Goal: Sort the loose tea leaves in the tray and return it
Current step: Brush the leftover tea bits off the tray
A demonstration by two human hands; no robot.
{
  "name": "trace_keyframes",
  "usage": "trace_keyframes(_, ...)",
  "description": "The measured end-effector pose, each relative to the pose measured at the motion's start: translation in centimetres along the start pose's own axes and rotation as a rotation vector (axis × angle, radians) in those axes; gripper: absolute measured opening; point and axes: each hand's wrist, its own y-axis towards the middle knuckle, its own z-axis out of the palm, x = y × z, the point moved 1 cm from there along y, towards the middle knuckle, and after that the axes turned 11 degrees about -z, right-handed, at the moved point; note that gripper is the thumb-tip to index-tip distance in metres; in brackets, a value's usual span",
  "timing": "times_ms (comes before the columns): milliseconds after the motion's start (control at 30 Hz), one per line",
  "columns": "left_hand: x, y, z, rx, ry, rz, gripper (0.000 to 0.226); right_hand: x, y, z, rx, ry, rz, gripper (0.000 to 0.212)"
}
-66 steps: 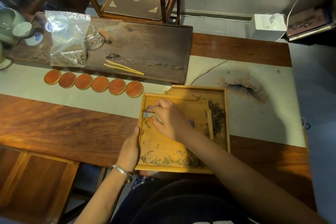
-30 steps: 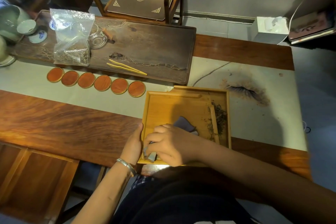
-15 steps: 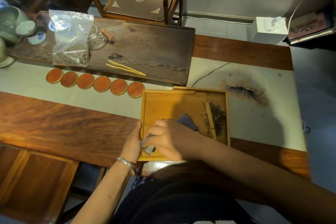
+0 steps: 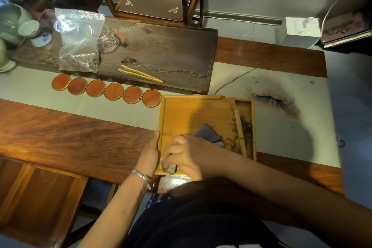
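A light bamboo tray lies on the table in front of me. Dark loose tea leaves are gathered along its right side, around a thin wooden divider strip. My right hand grips a flat grey scraper low in the tray, its lower tip showing near the front left corner. Against the outer left rim of the tray rests my left hand, fingers straight along the wood. The rest of the tray floor looks swept bare.
A dark wooden tea board stands behind, carrying a plastic bag of tea, bamboo tweezers and a glass cup. Several round red coasters line the pale runner. Ceramic cups sit far left.
My right hand swept the scraper from the tray's upper left down to its front edge. The leaves that lay along the front are gone from there; leaves now sit at the right.
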Motion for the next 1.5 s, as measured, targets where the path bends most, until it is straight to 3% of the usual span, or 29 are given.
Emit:
trace_keyframes(233,-0.1,-0.7,-0.9,-0.053,0.094,0.039,0.036,-1.4,-4.1,-1.3,0.093,0.06,0.118,0.029)
trace_keyframes(400,0.2,-0.7,-0.8,-0.085,-0.001,0.019,0.04,-2.3,-4.7,-2.8,-0.128,0.094,0.319,0.03)
trace_keyframes(533,0.3,-0.6,0.0,-0.088,-0.04,0.076,0.042,-0.2,-1.6,-1.2,-0.106,0.029,0.303,0.04)
trace_keyframes(700,0.3,-0.9,0.0,-0.076,-0.086,0.116,0.041,1.7,0.8,1.1,-0.105,0.015,0.232,0.03)
trace_keyframes(800,-0.2,-1.7,-0.1,-0.127,0.03,0.159,0.039,2.5,0.1,1.9,-0.075,-0.001,0.226,0.034)
trace_keyframes(933,0.0,-1.7,-1.0,-0.188,0.137,0.139,0.023,2.4,-2.0,2.5,-0.066,0.012,0.306,0.037)
trace_keyframes(1133,0.3,-1.5,-2.2,-0.197,0.047,0.014,0.033,1.1,-6.0,2.0,-0.045,-0.015,0.416,0.038)
trace_keyframes(1200,0.4,-1.5,-2.4,-0.204,0.057,-0.001,0.034,0.9,-6.8,1.5,-0.118,0.045,0.468,0.035)
trace_keyframes(1333,0.8,-1.7,-2.5,-0.207,0.013,-0.059,0.047,0.4,-7.7,0.0,-0.49,0.16,0.681,0.033)
trace_keyframes(1400,1.0,-1.8,-2.5,-0.202,-0.019,-0.107,0.049,0.7,-7.9,-0.3,-0.514,0.148,0.69,0.033)
trace_keyframes(1500,1.0,-2.0,-2.3,-0.185,-0.051,-0.136,0.051,1.9,-8.0,0.3,-0.413,0.127,0.601,0.033)
